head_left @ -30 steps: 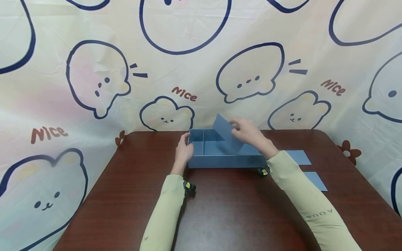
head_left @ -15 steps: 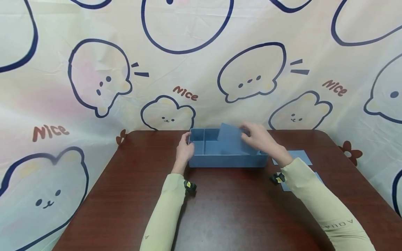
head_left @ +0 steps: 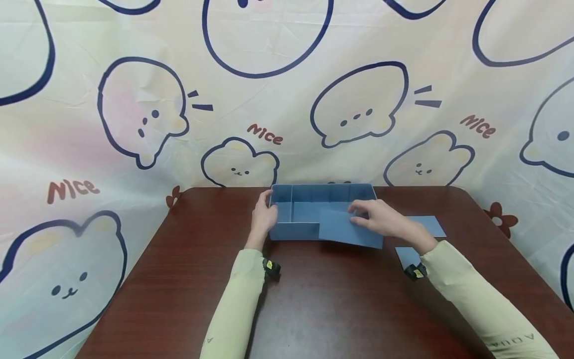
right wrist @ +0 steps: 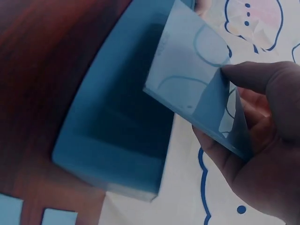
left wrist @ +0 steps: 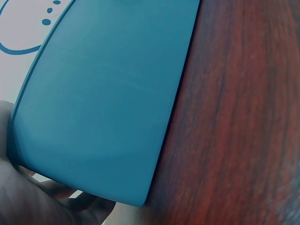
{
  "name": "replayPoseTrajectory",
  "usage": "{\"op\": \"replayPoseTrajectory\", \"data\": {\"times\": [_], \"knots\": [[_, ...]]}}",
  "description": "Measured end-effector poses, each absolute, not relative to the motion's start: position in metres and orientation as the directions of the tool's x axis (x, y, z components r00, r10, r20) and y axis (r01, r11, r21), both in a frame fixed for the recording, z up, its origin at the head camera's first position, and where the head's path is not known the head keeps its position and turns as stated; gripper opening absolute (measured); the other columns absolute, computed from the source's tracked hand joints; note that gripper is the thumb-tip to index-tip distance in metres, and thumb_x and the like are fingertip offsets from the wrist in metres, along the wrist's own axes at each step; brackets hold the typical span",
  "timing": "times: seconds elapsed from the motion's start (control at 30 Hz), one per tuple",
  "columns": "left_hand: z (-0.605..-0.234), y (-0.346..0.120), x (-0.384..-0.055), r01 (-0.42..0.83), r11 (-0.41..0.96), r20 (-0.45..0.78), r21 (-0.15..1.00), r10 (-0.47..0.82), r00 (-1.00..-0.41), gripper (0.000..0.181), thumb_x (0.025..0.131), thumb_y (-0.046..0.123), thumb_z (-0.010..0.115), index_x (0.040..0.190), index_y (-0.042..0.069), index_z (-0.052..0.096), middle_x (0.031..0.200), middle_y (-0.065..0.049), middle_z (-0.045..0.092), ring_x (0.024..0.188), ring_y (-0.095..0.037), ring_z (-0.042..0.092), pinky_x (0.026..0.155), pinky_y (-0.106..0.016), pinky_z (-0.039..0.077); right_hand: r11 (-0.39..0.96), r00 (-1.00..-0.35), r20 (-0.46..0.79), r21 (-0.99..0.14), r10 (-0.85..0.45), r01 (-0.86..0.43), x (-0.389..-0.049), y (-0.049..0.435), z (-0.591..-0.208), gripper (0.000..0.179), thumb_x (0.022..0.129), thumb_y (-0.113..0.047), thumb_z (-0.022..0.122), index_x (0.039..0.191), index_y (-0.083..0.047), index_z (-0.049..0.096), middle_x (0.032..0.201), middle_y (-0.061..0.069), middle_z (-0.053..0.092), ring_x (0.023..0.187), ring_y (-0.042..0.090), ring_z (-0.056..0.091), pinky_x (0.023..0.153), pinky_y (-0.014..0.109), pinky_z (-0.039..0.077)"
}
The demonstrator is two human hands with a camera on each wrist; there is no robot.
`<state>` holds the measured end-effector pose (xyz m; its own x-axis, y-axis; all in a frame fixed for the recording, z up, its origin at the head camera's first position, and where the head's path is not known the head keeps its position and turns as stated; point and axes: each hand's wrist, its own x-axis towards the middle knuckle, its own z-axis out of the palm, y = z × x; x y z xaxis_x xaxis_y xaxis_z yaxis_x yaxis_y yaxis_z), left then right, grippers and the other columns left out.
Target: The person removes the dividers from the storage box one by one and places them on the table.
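A long blue storage box [head_left: 296, 231] sits at the far side of the table, with one upright divider [head_left: 292, 203] standing inside near its left end. My left hand [head_left: 263, 218] grips the box's left end; in the left wrist view the box's smooth front wall [left wrist: 108, 93] fills much of the picture. A thin rectangular blue panel [head_left: 347, 229] is pinched by my right hand [head_left: 381, 217], tilted over the right part of the box's front edge. In the right wrist view its glossy face [right wrist: 187, 70] shows reflections, and the thumb lies on it.
Two more flat blue panels lie on the brown table [head_left: 314, 309] at the right: a farther panel [head_left: 428, 226] and a nearer panel [head_left: 407, 256], partly hidden by the right wrist. A patterned cloth [head_left: 291, 99] hangs behind the table.
My right hand has moved right and toward me, bringing the panel from upright over the box to a flatter tilt across its front edge. The left hand and box stay put.
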<state>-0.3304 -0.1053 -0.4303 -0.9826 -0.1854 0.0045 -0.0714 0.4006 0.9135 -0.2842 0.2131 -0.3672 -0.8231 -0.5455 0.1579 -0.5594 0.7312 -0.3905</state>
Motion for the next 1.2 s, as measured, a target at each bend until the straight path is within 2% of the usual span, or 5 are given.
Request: {"op": "replayPoseTrajectory", "data": {"times": [0.3, 0.43, 0.6, 0.9, 1.2], "knots": [[-0.431, -0.104, -0.33, -0.073, 0.396, 0.002, 0.915, -0.187, -0.982, 0.051, 0.097, 0.013, 0.045, 0.147, 0.024, 0.039, 0.155, -0.007, 0.04, 0.143, -0.031, 0.038, 0.114, -0.056, 0.033, 0.708, -0.8, 0.05, -0.435, -0.598, -0.556, -0.279, 0.225, -0.381, 0.022, 0.091, -0.017, 0.068, 0.113, -0.017, 0.066, 0.11, 0.007, 0.071, 0.093, 0.018, 0.066, 0.083, 0.043, 0.058], [-0.429, -0.103, -0.33, -0.07, 0.394, 0.003, 0.917, -0.181, -0.983, 0.051, 0.097, 0.013, 0.045, 0.146, 0.023, 0.039, 0.155, -0.008, 0.04, 0.143, -0.031, 0.038, 0.114, -0.056, 0.033, 0.714, -0.805, 0.006, -0.457, -0.594, -0.53, -0.279, 0.23, -0.388, 0.019, 0.092, -0.017, 0.067, 0.111, -0.021, 0.066, 0.109, 0.003, 0.07, 0.091, 0.015, 0.063, 0.079, 0.037, 0.056], [-0.429, -0.104, -0.33, -0.071, 0.397, 0.002, 0.915, -0.179, -0.984, 0.05, 0.097, 0.014, 0.045, 0.146, 0.023, 0.039, 0.155, -0.007, 0.04, 0.143, -0.03, 0.039, 0.114, -0.056, 0.033, 0.704, -0.784, -0.015, -0.452, -0.621, -0.548, -0.278, 0.232, -0.395, 0.018, 0.092, -0.016, 0.066, 0.11, -0.019, 0.066, 0.1, 0.001, 0.068, 0.08, 0.012, 0.058, 0.068, 0.027, 0.051], [-0.43, -0.105, -0.331, -0.067, 0.393, 0.005, 0.917, -0.178, -0.984, 0.05, 0.098, 0.014, 0.046, 0.146, 0.023, 0.039, 0.155, -0.008, 0.04, 0.143, -0.031, 0.039, 0.114, -0.057, 0.033, 0.682, -0.756, -0.072, -0.491, -0.651, -0.541, -0.277, 0.239, -0.405, 0.014, 0.092, -0.02, 0.066, 0.106, -0.023, 0.065, 0.08, -0.008, 0.061, 0.065, 0.008, 0.056, 0.06, 0.025, 0.051], [-0.43, -0.105, -0.331, -0.067, 0.39, 0.003, 0.918, -0.176, -0.984, 0.05, 0.098, 0.014, 0.045, 0.146, 0.024, 0.039, 0.155, -0.008, 0.04, 0.143, -0.03, 0.039, 0.114, -0.057, 0.033, 0.69, -0.737, -0.116, -0.469, -0.666, -0.551, -0.276, 0.242, -0.413, 0.014, 0.09, -0.024, 0.069, 0.104, -0.025, 0.066, 0.083, -0.007, 0.059, 0.07, 0.007, 0.053, 0.058, 0.024, 0.048]]}}
